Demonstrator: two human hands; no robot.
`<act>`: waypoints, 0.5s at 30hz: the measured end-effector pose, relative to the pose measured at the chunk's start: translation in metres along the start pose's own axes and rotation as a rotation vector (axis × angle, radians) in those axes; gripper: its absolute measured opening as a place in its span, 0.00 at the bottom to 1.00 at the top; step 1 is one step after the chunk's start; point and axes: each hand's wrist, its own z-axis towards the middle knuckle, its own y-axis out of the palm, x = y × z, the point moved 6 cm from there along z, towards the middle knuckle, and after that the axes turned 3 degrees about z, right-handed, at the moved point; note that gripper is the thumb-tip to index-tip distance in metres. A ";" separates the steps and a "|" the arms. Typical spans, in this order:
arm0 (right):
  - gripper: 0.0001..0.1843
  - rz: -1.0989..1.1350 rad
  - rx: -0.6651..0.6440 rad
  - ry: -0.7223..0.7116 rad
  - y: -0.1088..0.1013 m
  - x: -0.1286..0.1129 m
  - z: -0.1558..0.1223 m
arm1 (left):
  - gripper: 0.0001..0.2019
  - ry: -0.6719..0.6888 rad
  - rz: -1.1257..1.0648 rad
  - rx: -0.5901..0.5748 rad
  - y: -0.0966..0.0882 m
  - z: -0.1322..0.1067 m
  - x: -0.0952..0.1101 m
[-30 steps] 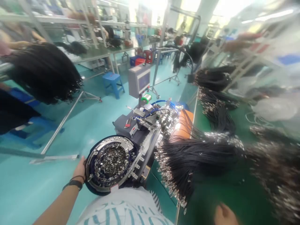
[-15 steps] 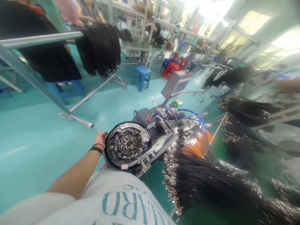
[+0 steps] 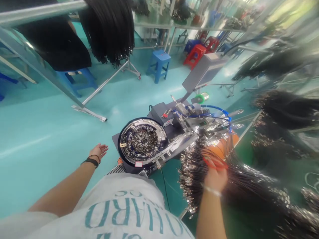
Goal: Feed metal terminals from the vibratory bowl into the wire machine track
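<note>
My left hand (image 3: 99, 151) is held over the floor, fingers stretched out and holding nothing. Just right of it, without contact, stands a round vibratory feeder bowl (image 3: 143, 141) full of small metal parts. Its metal track leads to a machine (image 3: 191, 124) with blue air tubes. Over a thick bundle of black cables (image 3: 239, 189) with metal ends, my right hand (image 3: 216, 177) has its fingers curled at something orange-red (image 3: 215, 163). Blur hides what that is. An orange surface (image 3: 219, 144) shows just beyond it.
A metal rack (image 3: 45, 15) with hanging black cables (image 3: 107, 30) stands at the left. Beyond the machine are a grey screen housing (image 3: 204, 71), a green-rimmed spool (image 3: 200, 98), a blue stool (image 3: 159, 64) and red stools (image 3: 195, 54). More cable bundles (image 3: 286, 109) hang at the right.
My left hand has drawn back leftward from the bowl's rim. My right hand has come into view over the cables. The camera view has tilted down.
</note>
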 end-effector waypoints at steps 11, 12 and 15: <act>0.16 -0.144 -0.301 -0.123 0.135 0.022 0.004 | 0.10 -0.267 0.530 0.042 -0.108 -0.008 -0.084; 0.15 -0.146 -0.304 -0.128 0.134 0.023 0.000 | 0.10 -0.258 0.561 0.045 -0.113 -0.009 -0.088; 0.14 -0.171 -0.329 -0.054 0.133 0.028 -0.006 | 0.09 -0.102 0.666 0.065 -0.114 -0.011 -0.083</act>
